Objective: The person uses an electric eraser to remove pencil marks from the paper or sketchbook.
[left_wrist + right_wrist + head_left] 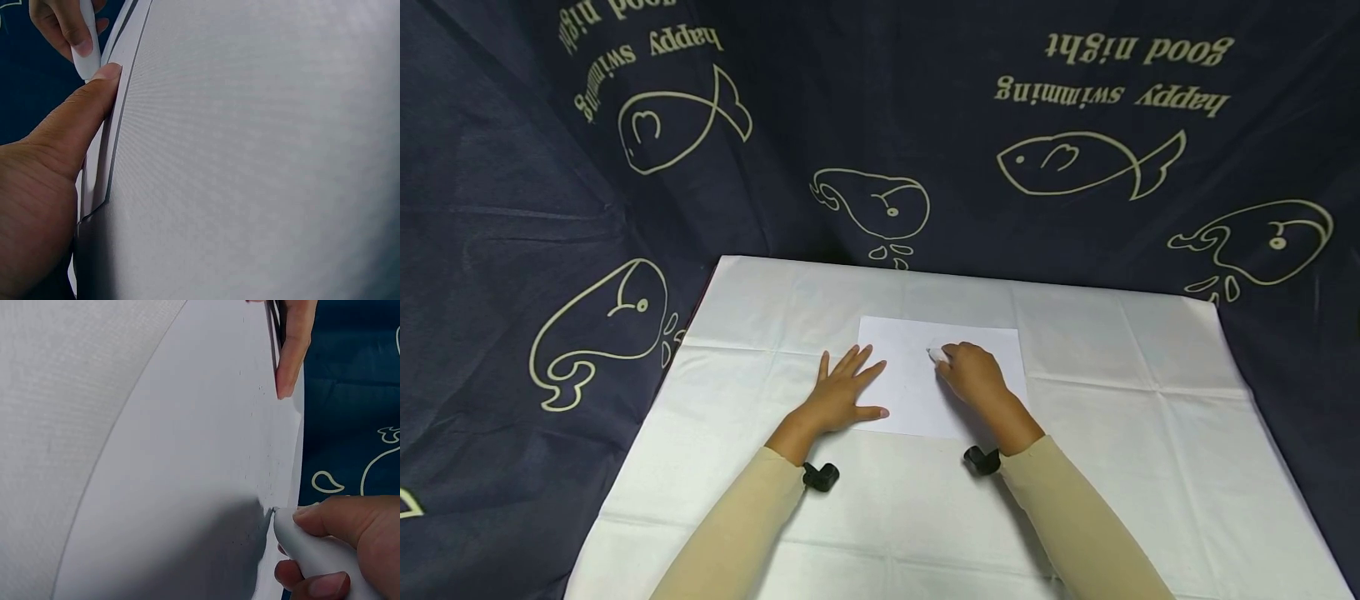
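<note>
A white sheet of paper (904, 392) lies on the white-covered table. My left hand (842, 396) rests flat on its left part, fingers spread and thumb near the front edge. Over the right part, my right hand (973, 375) grips a thick white pen-like tool (319, 553) between thumb and curled fingers. The tool's narrow dark tip is right at the paper in the right wrist view and points left in the head view. Small dark specks show on the sheet there. Its exact kind I cannot tell.
A creased white cloth (1112, 467) covers the table around the sheet. Behind and beside the table hangs a dark blue fabric (955, 225) printed with fish, whales and lettering. Black wrist devices are worn at both sleeve cuffs.
</note>
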`<act>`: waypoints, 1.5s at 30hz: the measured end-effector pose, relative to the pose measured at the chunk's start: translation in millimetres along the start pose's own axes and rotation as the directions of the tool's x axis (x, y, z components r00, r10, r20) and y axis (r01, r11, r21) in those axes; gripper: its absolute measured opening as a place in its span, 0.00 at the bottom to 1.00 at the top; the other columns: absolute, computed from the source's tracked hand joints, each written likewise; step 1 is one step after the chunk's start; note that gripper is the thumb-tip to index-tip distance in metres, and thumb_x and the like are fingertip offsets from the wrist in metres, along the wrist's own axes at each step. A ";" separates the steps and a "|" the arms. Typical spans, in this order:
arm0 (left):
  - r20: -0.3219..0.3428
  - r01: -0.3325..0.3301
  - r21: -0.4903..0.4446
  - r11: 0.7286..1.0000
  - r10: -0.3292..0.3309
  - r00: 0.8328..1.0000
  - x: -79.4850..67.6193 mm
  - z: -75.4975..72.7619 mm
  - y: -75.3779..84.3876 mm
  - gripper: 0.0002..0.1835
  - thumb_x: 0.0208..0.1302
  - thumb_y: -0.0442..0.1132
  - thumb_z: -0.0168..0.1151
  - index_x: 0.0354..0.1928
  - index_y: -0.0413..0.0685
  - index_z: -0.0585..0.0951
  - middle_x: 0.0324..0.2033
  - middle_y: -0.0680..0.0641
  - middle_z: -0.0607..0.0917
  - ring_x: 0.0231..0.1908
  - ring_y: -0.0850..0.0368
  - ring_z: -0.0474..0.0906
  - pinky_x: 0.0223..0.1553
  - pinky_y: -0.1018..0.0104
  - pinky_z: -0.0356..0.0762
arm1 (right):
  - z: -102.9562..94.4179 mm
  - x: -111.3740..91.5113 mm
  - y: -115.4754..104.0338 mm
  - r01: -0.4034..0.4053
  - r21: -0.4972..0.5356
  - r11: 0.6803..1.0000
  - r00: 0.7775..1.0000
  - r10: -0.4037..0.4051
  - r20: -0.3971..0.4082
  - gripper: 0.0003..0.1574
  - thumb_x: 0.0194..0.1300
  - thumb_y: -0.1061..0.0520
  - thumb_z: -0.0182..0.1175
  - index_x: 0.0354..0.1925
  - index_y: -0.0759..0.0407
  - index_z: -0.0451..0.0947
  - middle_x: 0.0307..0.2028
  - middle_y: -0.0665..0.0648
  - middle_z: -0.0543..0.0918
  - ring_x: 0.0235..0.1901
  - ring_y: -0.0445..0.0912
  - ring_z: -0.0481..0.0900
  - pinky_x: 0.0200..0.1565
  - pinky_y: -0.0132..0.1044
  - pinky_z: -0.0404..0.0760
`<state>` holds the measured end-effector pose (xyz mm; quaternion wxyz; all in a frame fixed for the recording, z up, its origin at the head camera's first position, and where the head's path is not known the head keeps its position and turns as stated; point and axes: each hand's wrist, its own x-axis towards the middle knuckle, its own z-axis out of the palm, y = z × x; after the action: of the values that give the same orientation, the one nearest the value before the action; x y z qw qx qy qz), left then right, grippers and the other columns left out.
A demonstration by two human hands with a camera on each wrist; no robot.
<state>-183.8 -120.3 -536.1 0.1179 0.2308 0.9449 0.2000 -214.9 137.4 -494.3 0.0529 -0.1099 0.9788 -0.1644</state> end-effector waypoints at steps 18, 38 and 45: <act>0.015 0.012 0.005 1.000 -0.012 1.000 0.8 -0.1 -0.4 0.47 0.64 0.68 0.61 0.80 0.62 0.56 0.82 0.50 0.45 0.82 0.49 0.34 0.76 0.32 0.24 | -1.5 2.4 3.7 0.000 0.009 1.000 1.000 0.000 0.006 0.22 0.71 0.54 0.60 0.59 0.63 0.81 0.46 0.67 0.86 0.48 0.61 0.84 0.52 0.55 0.81; 0.001 0.015 0.005 1.000 -0.015 1.000 0.3 -0.6 0.6 0.47 0.63 0.67 0.62 0.80 0.61 0.57 0.82 0.49 0.46 0.82 0.49 0.36 0.76 0.32 0.25 | -2.3 2.2 1.0 0.011 0.013 1.000 1.000 -0.011 0.029 0.25 0.71 0.54 0.60 0.61 0.65 0.80 0.52 0.69 0.85 0.55 0.64 0.82 0.59 0.56 0.79; 0.002 0.011 0.011 1.000 -0.011 1.000 0.3 0.6 0.0 0.47 0.63 0.67 0.62 0.80 0.61 0.58 0.82 0.49 0.46 0.82 0.49 0.36 0.76 0.31 0.26 | -2.7 2.7 0.6 -0.007 -0.002 1.000 1.000 0.007 0.030 0.24 0.71 0.54 0.60 0.61 0.65 0.80 0.52 0.69 0.85 0.55 0.63 0.82 0.58 0.56 0.79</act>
<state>-183.9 -120.0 -536.7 0.1189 0.2264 0.9471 0.1940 -218.0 138.2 -492.2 0.0682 -0.1091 0.9784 -0.1616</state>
